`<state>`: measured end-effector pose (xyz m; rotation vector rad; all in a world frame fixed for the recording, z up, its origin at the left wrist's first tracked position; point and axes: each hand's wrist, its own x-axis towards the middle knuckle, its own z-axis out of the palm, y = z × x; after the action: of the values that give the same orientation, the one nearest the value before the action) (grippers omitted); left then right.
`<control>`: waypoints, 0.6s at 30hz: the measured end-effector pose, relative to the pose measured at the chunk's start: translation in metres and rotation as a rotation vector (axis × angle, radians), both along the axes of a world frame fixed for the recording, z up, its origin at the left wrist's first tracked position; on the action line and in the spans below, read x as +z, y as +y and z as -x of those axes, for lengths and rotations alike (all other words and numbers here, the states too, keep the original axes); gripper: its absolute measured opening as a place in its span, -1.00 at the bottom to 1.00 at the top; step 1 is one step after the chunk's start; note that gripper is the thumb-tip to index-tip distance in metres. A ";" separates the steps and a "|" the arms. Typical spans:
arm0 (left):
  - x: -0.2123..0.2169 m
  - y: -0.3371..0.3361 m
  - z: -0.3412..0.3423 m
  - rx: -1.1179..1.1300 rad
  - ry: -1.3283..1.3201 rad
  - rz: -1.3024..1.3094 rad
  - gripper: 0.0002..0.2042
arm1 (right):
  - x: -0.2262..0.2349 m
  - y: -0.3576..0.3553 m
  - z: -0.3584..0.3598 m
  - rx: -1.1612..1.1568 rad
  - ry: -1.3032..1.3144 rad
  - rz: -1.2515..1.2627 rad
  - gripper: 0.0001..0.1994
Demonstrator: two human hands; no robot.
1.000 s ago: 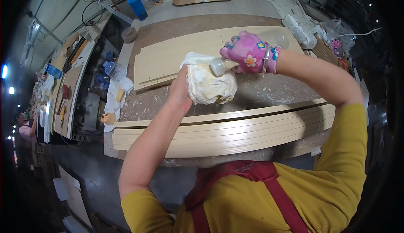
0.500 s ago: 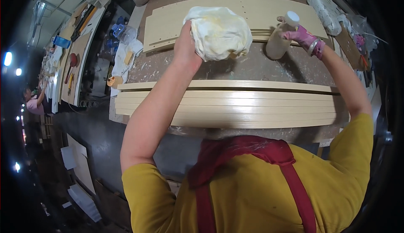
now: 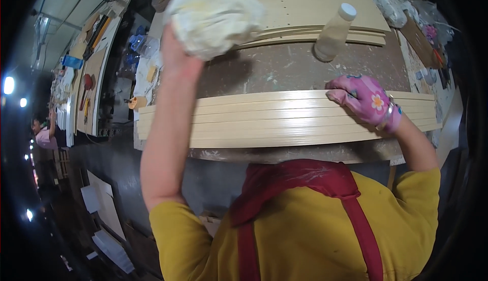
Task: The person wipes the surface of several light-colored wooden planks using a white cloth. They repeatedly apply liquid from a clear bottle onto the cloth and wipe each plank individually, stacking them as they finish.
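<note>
My left hand (image 3: 182,60) is raised above the workbench, its fingers closed on a wadded white cloth (image 3: 216,19) with yellowish stains. A pink flowered glove covers my right hand (image 3: 362,100). Its fingers are curled over the far edge of a row of long, pale yellow strips (image 3: 274,121), which lie side by side along the bench's near edge. Beyond that hand a bottle (image 3: 331,36) with a white cap and cloudy contents stands upright on the bench, apart from my fingers.
Several pale boards (image 3: 310,9) with small holes are stacked at the back of the workbench (image 3: 284,67), whose surface is scuffed. Plastic wrapping (image 3: 386,5) lies at the back right. On the left, a side bench (image 3: 91,85) carries tools; a person (image 3: 44,132) is far behind.
My right hand has let go of the bottle and come nearer, onto the strips. The dark gap behind the front strips has closed. My left hand has moved the cloth left and farther away.
</note>
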<state>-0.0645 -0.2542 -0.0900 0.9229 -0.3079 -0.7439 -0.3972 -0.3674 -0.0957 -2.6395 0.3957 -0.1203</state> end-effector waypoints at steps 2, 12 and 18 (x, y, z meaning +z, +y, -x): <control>0.015 0.035 -0.019 0.129 -0.096 -0.052 -0.59 | -0.002 -0.005 -0.005 -0.019 -0.032 -0.078 -0.73; 0.003 0.106 -0.011 0.214 -0.073 -0.061 -0.50 | -0.009 -0.030 -0.020 -0.074 0.173 -0.154 -0.53; 0.018 0.084 0.051 0.331 -0.248 -0.122 -0.55 | -0.026 -0.029 -0.016 0.074 -0.138 -0.005 -0.53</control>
<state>-0.1153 -0.1701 -0.0724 1.1515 -0.3193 -0.3457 -0.3812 -0.3967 -0.1212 -2.6177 0.2518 -0.2749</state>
